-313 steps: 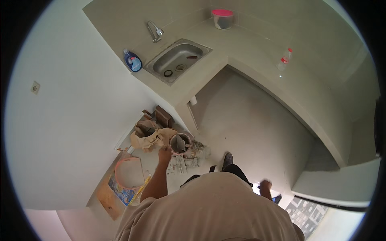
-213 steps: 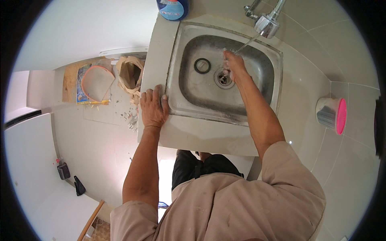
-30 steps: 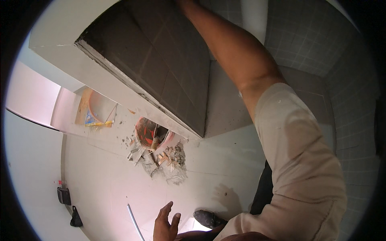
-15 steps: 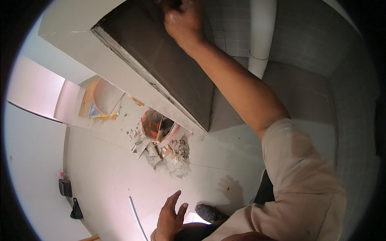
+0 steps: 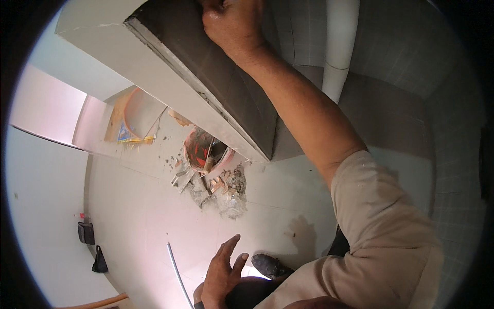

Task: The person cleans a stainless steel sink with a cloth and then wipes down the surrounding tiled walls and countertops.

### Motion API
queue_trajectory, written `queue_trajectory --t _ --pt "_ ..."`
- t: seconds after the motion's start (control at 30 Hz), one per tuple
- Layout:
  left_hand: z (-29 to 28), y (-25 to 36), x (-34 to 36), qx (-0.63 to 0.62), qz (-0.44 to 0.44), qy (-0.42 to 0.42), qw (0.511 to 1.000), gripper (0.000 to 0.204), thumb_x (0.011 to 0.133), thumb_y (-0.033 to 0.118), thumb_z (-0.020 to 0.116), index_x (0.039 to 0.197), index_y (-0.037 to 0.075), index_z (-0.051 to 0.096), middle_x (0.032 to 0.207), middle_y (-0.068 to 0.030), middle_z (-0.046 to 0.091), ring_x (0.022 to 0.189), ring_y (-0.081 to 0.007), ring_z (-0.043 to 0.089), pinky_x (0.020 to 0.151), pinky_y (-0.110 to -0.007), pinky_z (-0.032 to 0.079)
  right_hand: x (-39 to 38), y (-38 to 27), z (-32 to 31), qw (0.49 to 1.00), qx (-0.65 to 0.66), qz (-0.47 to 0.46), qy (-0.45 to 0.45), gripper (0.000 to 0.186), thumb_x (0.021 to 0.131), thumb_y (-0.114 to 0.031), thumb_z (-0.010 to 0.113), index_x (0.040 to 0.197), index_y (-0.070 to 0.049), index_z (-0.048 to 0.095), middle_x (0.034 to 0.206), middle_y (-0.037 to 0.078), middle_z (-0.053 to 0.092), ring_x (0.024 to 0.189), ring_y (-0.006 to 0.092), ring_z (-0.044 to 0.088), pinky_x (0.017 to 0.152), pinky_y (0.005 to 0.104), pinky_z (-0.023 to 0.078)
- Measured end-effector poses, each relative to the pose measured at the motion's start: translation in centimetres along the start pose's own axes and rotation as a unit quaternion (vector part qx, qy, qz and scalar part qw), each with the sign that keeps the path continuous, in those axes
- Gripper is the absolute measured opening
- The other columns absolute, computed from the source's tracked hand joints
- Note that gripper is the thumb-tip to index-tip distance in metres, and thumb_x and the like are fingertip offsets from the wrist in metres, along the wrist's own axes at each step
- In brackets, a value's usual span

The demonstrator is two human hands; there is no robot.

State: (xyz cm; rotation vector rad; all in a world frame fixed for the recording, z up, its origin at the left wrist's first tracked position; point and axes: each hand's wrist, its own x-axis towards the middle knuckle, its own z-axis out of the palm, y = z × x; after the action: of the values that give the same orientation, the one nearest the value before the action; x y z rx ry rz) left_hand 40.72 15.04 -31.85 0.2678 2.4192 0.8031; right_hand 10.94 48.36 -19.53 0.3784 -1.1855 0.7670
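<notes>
Room to pass over bare floor (image 5: 139, 206) from left hand (image 5: 222, 270) up to rubble pile (image 5: 229, 193), with pale tube (image 5: 178, 275) on its left and shoe (image 5: 267, 265) on its right narrowing the sides. Dark panel (image 5: 211, 72) walls off right hand (image 5: 236, 23) from bucket (image 5: 198, 149); white pipe (image 5: 339, 46) stands to that hand's right, gap between them, depth unclear.
</notes>
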Motion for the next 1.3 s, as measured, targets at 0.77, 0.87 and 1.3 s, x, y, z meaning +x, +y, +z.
queue_trajectory --t 0.77,0.87,1.3 --pt "0.2 -0.2 1.2 0.031 -0.007 0.004 0.999 0.050 0.098 0.019 0.067 0.143 0.002 0.054 0.136 -0.0219 0.063 0.126 -0.0350 0.061 0.105 -0.042 0.049 -3.9 -3.1 -1.7 0.996 0.019 0.085 -0.025 0.027 0.080 0.009 0.054 0.101 0.004 0.070 0.100 0.023 0.069 0.089 0.0417 0.066 0.082 0.0433 0.055" --pt "0.2 0.4 1.7 0.069 0.011 0.036 0.997 0.049 0.098 0.019 0.068 0.143 0.002 0.055 0.136 -0.0211 0.063 0.126 -0.0330 0.062 0.104 -0.042 0.050 -1.1 -2.8 -1.2 0.993 0.019 0.109 -0.033 0.030 0.079 0.012 0.055 0.103 0.003 0.071 0.094 0.023 0.068 0.091 0.0392 0.067 0.081 0.0428 0.054" --pt "0.4 -0.9 1.8 0.022 0.013 0.033 0.999 0.048 0.098 0.021 0.068 0.141 0.003 0.057 0.132 -0.0226 0.065 0.122 -0.0346 0.064 0.103 -0.042 0.051 -1.3 -6.8 0.2 0.994 0.047 0.093 0.014 0.025 0.082 0.010 0.056 0.101 0.004 0.073 0.098 0.021 0.071 0.089 0.0314 0.070 0.082 0.0392 0.056"
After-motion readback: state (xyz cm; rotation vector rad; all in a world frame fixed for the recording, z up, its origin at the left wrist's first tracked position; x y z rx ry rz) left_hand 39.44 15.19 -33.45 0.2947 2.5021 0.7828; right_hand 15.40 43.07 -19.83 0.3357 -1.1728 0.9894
